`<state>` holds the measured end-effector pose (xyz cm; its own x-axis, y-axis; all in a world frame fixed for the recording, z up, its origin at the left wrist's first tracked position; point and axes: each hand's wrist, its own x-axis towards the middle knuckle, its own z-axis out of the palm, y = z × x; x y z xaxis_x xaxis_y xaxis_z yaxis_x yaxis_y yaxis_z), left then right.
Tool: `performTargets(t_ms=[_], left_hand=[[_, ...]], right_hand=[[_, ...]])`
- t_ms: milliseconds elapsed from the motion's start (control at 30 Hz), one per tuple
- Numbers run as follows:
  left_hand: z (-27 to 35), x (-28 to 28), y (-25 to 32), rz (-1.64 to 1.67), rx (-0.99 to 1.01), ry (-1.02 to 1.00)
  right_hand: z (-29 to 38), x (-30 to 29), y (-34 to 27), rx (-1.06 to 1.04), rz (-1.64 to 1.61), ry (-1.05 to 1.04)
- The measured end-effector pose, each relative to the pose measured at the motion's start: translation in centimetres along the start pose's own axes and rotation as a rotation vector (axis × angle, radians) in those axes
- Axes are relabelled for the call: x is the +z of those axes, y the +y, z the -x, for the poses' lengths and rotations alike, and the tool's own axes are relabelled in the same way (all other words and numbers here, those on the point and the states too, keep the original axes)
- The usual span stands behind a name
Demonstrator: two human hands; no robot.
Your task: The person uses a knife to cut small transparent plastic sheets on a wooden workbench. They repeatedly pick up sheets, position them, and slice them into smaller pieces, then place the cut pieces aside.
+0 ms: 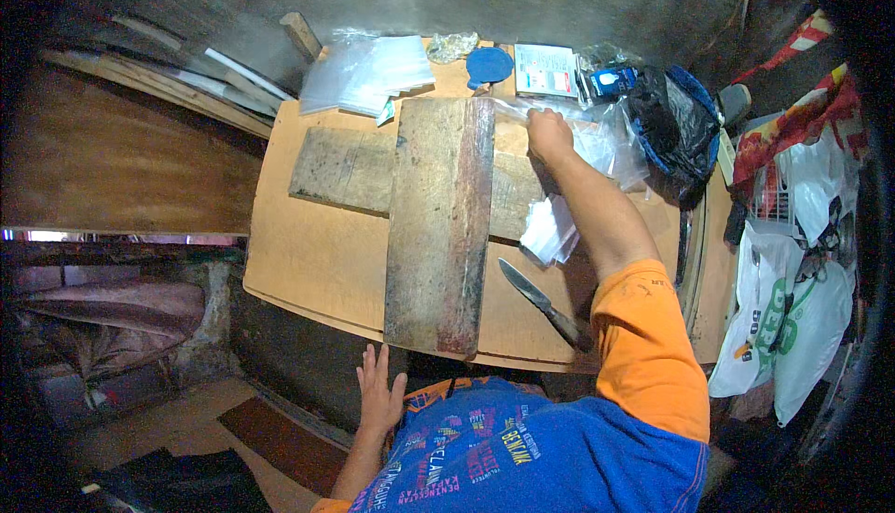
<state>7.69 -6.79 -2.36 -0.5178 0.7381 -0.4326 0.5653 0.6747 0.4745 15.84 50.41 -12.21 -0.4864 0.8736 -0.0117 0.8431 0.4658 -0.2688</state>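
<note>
My right hand [551, 137] reaches over the table, its fingers curled at the edge of some clear plastic bags [608, 142]; whether it grips them I cannot tell. My left hand [380, 388] is at the table's near edge, fingers apart, holding nothing. Between them a long wooden board [440, 226] lies lengthwise across a second wooden board [342, 167]. A knife [535, 291] with a dark blade rests to the right of the upper board, handle towards me. Small folded clear plastic bags [549, 230] lie beyond the knife, beside my right forearm.
At the wooden table's [314, 261] back lie a stack of clear plastic sleeves [370, 73], a blue round lid-like thing [489, 66] and a printed packet [545, 69]. A black plastic bag [671, 121] stands back right. White plastic bags [759, 303] hang at the right.
</note>
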Motion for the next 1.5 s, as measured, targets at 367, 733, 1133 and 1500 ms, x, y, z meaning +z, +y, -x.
performTargets(t_ms=[367, 733, 1133, 1500], left_hand=[[-0.6, -0.9, -0.9, 0.007, 0.042, 0.003], [-2.7, 0.3, -0.2, 0.023, 0.256, 0.035], [-3.7, 2.2, 4.4, -0.072, 0.534, -0.02], [-3.7, 4.3, 8.2, -0.197, 0.642, -0.098]], right_hand=[[2.2, -3.7, 2.6, -0.046, -0.27, 0.21], [25.6, -12.4, -0.7, -0.373, -0.455, 0.252], [37.7, -4.9, -0.4, -0.213, -0.307, 0.028], [38.7, -5.5, 0.2, -0.181, -0.282, 0.047]])
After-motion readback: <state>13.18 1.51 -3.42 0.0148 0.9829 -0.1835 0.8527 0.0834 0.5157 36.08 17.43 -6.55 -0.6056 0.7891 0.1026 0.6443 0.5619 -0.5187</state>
